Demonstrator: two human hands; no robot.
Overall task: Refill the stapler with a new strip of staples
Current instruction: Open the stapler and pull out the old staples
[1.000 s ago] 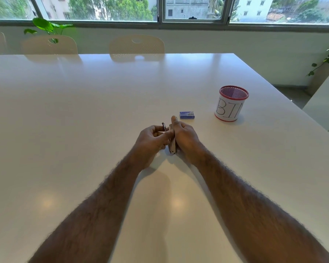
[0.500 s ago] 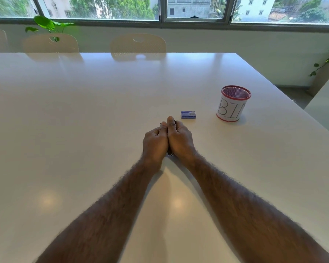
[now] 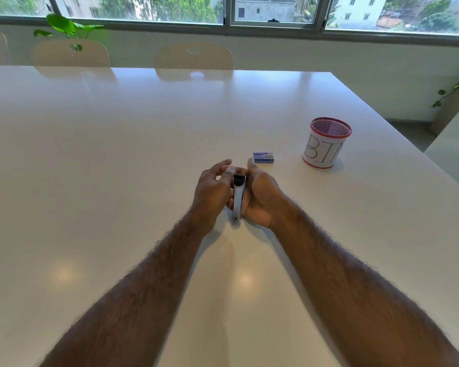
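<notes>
Stapler (image 3: pixel 238 198) sits at the centre of my view, a slim white body with a black tip at its far end, lying lengthwise between my two hands on the white table (image 3: pixel 117 154). My left hand (image 3: pixel 213 193) presses against its left side with the fingers loosely spread, the index finger reaching over the black tip. My right hand (image 3: pixel 260 197) cups the right side, curled around the body, thumb pointing toward 12 o'clock. Both hands hold the stapler; I cannot tell whether its near end touches the table or hovers just above it.

A small blue staple box (image 3: pixel 263 157) lies flat on the table at about 1 o'clock from my hands, just beyond my right thumb and apart from it. Farther out toward 2 o'clock stands a red-rimmed mesh cup (image 3: pixel 326 144) wrapped in white paper lettered "BIN", upright and well apart from the box. Two pale chairs (image 3: pixel 193 58) face the table's far edge at 12 o'clock, below a window.
</notes>
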